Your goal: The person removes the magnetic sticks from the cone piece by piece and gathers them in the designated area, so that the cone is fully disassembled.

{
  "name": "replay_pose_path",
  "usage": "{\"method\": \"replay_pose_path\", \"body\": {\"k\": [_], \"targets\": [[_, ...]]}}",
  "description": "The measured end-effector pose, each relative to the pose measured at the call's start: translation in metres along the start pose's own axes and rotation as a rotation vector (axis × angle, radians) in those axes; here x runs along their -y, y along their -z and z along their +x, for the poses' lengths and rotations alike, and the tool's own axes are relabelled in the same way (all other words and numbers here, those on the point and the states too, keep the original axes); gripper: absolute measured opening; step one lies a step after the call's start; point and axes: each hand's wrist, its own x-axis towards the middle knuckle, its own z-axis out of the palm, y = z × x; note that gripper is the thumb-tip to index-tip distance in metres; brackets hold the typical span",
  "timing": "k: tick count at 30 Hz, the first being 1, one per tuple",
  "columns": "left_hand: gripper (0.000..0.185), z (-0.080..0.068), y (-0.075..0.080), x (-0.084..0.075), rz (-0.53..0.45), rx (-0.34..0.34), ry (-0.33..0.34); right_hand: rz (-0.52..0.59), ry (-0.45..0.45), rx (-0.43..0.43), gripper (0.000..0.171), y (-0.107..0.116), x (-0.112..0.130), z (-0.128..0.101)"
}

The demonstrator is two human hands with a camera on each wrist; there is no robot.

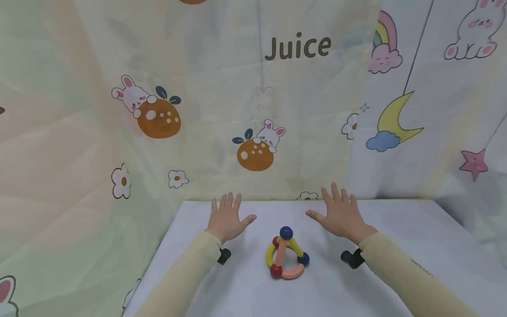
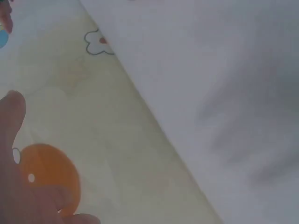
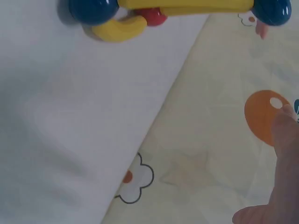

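A small pyramid-shaped toy of balls and rods stands on the white table between the two hands. A blue ball tops it, straight yellow and pink rods run down from there, and curved yellow and pink pieces form its base with red and blue balls at the corners. My left hand is held out to the toy's left, fingers spread and holding nothing. On the other side my right hand is spread likewise, palm forward and without anything in it. The right wrist view catches part of the toy's yellow rod along its top edge.
The white table ends at a far edge just beyond the fingers. Behind it hangs a printed cloth with rabbits, oranges and flowers. Each wrist wears a small black camera, such as the one at the right cuff.
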Motion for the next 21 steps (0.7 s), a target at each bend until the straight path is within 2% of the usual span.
{"method": "replay_pose_path", "body": {"k": [6,10,13,15,17,21], "targets": [[0.091,-0.028,-0.046,-0.004,-0.035,0.052,-0.006,0.026,0.04,0.005,0.099,-0.037,0.009,-0.032],[0.09,-0.046,-0.073,-0.009,-0.1,0.107,-0.012,0.102,0.047,0.097,0.097,-0.068,0.023,-0.056],[0.088,-0.058,-0.082,-0.017,-0.203,0.183,0.0,0.206,0.022,0.183,0.095,-0.089,0.037,-0.071],[0.084,-0.064,-0.084,-0.025,-0.306,0.218,0.017,0.299,-0.016,0.214,0.096,-0.1,0.046,-0.078],[0.079,-0.071,-0.085,-0.034,-0.421,0.238,0.037,0.37,-0.046,0.21,0.096,-0.108,0.055,-0.083],[0.075,-0.079,-0.087,-0.052,-0.608,0.224,0.042,0.482,-0.09,0.145,0.098,-0.116,0.067,-0.087]]}}
